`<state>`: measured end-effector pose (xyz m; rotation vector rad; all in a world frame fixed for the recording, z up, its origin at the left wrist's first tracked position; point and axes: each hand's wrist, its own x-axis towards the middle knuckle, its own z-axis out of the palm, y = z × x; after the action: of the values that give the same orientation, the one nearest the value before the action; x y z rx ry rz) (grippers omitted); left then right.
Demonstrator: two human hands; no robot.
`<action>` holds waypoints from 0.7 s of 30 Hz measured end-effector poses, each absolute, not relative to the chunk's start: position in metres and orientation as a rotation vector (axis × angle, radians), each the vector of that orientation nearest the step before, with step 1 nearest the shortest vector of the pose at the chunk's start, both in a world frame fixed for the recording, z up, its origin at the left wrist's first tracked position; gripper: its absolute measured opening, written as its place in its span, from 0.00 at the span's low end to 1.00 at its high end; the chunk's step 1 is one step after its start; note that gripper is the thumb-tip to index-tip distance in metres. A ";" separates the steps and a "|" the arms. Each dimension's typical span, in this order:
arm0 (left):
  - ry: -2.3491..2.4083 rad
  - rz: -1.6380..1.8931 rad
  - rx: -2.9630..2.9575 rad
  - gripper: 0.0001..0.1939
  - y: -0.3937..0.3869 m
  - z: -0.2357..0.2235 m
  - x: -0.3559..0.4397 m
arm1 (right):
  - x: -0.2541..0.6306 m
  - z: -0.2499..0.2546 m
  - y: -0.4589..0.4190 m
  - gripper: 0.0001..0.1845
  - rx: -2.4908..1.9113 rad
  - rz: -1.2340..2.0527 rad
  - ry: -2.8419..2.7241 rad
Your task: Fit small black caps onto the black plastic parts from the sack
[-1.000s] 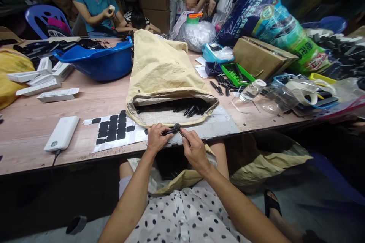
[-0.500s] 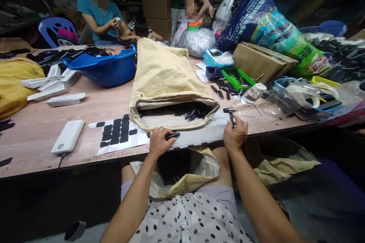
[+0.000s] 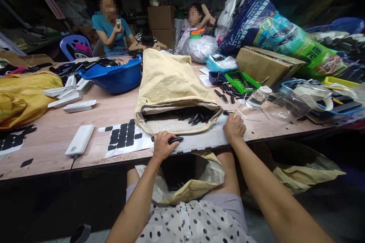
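Observation:
Near the table's front edge, my left hand is closed on a black pen-like piece that lies level over a grey board. My right hand grips a small hammer at the board's right end. Its head shows beyond my fingers, while the handle is hidden by the hand. Just behind both hands lies a cream sack, its mouth facing me, with many black pen-like pieces inside. Another open sack rests at my lap below the table edge.
Left of my hands are a sheet of black stickers and a white power bank. A blue basin stands further back. To the right are a green tray, a clear bottle and a cardboard box. People sit across the table.
My right hand has lowered the hammer toward the board, and its handle has gone from sight. My left hand keeps the black piece. The whole view has shifted slightly.

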<state>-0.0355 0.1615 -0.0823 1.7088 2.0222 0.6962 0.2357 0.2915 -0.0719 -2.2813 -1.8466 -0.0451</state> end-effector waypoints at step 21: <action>1.485 0.058 1.760 0.15 0.070 -0.148 -0.001 | 0.227 -0.075 0.295 0.23 -2.274 -0.104 -1.829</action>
<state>-0.0013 0.0703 -0.1483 1.7598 1.4850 0.0580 0.2267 0.2950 -0.0749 -2.2741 -1.8294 -0.1038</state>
